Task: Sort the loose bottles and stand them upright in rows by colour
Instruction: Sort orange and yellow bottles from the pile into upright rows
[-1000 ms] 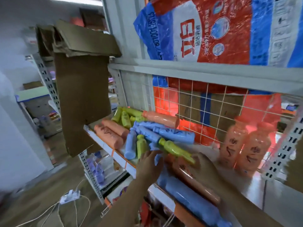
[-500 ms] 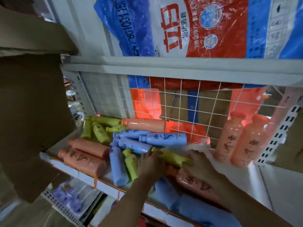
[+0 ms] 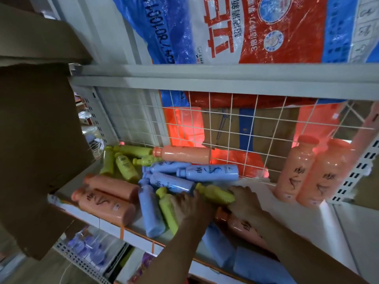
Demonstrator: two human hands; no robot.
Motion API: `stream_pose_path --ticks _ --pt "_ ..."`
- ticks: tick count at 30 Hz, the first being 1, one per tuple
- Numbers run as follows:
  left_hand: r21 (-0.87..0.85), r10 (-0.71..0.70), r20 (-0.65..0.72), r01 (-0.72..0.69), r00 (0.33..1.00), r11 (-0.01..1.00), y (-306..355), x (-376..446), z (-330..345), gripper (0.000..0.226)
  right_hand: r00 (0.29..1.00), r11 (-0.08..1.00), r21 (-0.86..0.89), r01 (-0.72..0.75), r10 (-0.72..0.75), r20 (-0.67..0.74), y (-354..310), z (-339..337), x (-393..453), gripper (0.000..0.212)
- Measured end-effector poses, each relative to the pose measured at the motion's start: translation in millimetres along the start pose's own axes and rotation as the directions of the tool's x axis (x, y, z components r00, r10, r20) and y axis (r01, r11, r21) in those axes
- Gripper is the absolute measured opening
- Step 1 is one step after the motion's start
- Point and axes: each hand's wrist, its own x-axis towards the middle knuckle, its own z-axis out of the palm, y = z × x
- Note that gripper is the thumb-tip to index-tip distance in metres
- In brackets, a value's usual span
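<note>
view swung right and closer since a second ago; both hands stay low in the bottle pile, barely shifted.
left hand lies knuckles-up over the heap, fingers bent down among the bottles; can't tell if it grips one. right hand has its fingers curled on the base of a lying yellow bottle, with a lying orange bottle beneath the wrist. loose bottles sprawl on the shelf: yellow at back left, blue in the middle, orange at front left. two orange bottles stand upright at the right, by the wire mesh.
</note>
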Motion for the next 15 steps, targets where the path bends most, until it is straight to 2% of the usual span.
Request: stream_pose_path --ticks 3,5,8,10,12,15 --pt "-0.123 -0.066 0.015 0.068 0.998 0.99 4 -1 -2 0.056 0.993 1.0 0.008 -0.009 0.01 -0.114 5 1 -2 0.04" --pt "-0.334 -0.095 -0.021 0.082 0.995 0.939 9 -1 -5 0.055 0.974 0.999 0.046 0.015 -0.004 -0.226 8 -5 -6 0.041" --pt "-0.612 -0.057 -0.167 -0.058 0.984 0.789 22 -3 -17 0.069 0.936 0.985 0.152 0.083 -0.024 -0.351 16 -27 -17 0.048" --pt "-0.692 -0.051 -0.237 -0.132 0.97 0.71 30 -1 -24 0.081 0.903 0.962 0.24 0.131 -0.016 -0.429 23 -42 -26 0.053" --pt "-0.753 -0.056 -0.25 -0.158 0.967 0.639 37 2 -34 0.083 0.866 0.937 0.308 0.168 0.008 -0.5 29 -59 -39 0.052" --pt "-0.698 0.064 -0.333 -0.292 0.941 0.653 52 2 -53 0.053 0.854 0.89 0.424 0.165 0.087 -0.514 41 -77 -59 0.053"
